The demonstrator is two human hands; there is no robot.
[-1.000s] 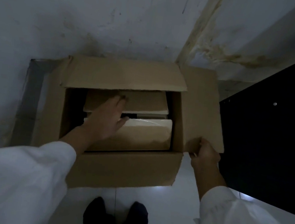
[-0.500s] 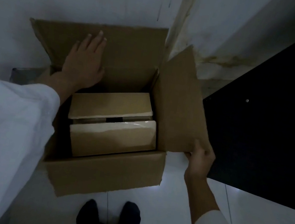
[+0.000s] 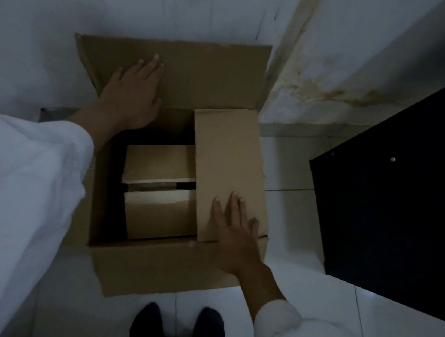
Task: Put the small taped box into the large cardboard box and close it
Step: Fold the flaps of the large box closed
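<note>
The large cardboard box (image 3: pixel 161 268) stands on the white floor against the wall. Inside it lie two small brown boxes, a far one (image 3: pixel 159 162) and a near one (image 3: pixel 158 216) with a glossy taped edge. My left hand (image 3: pixel 133 95) lies flat, fingers spread, on the far flap (image 3: pixel 200 73), which leans back against the wall. My right hand (image 3: pixel 235 234) presses flat on the right flap (image 3: pixel 227 169), which is folded inward over the right part of the opening. The near flap hangs down outside the front.
A white wall rises right behind the box. A dark panel (image 3: pixel 400 199) stands on the floor to the right. My two dark-socked feet (image 3: pixel 178 330) are just in front of the box. My white sleeves fill the lower left and lower right.
My left hand left the small boxes and went up to the far flap. My right hand swung the right flap from outside inward over the opening and now lies flat on it.
</note>
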